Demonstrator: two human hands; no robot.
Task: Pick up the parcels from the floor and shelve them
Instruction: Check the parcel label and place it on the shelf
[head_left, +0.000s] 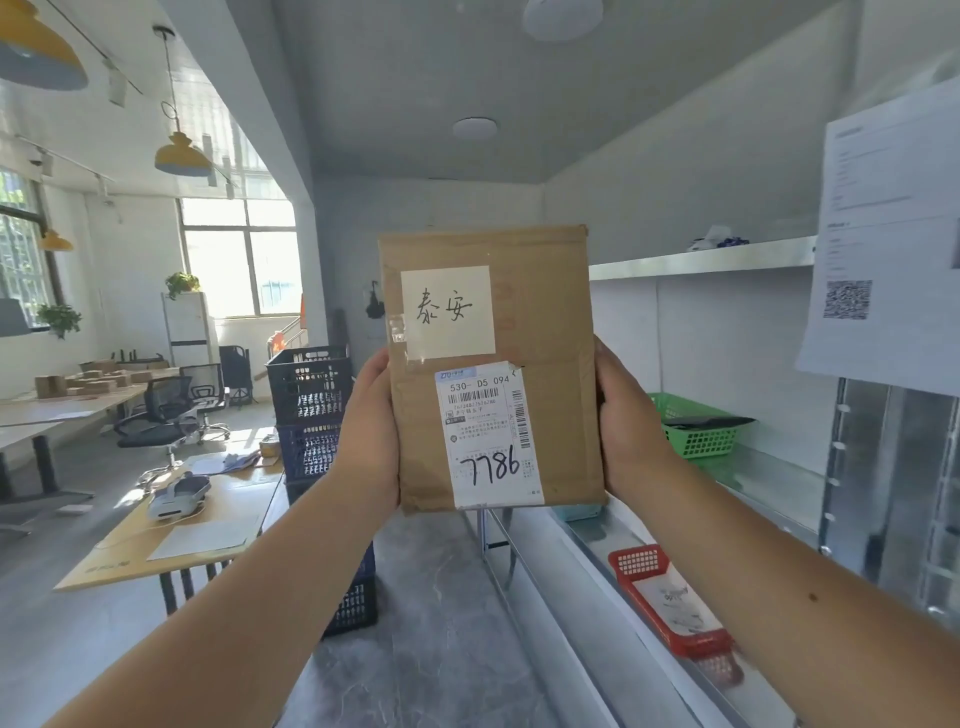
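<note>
While both bare arms reach forward, the left hand (370, 426) and right hand (626, 421) clasp the side edges of a brown cardboard parcel (550, 312), held upright in the air at chest height, its label side facing the camera. A white shipping label (488, 436) bears "7786"; above it sits a handwritten note (448, 310). Below right, a red basket (670, 603) lies on a lower shelf (587, 540); farther off, a green basket (696, 423) rests higher. Stacked dark crates (309, 410) stand behind, beside a wooden surface (176, 525).
</note>
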